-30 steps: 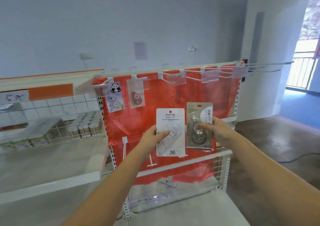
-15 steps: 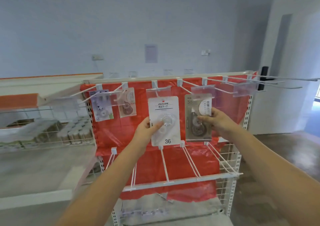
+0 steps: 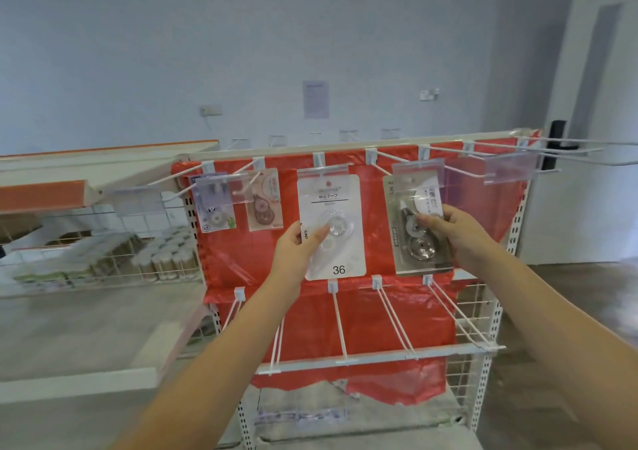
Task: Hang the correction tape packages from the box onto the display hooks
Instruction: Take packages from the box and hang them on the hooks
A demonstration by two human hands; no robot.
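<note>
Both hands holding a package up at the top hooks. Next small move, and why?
Probably slide the white package back onto its hook: the left hand grips it with the top just behind that hook's clear tag, and the right hand likewise holds the grey package.

white package's hanging hole (image 3: 328, 183): behind a clear label holder (image 3: 324, 173), so hook engagement is unclear
grey package (image 3: 419, 223): top edge likewise covered
long hooks (image 3: 587, 153), right of the grey package: tips cut off by the frame
left shelf goods (image 3: 155, 253): blurred
</note>
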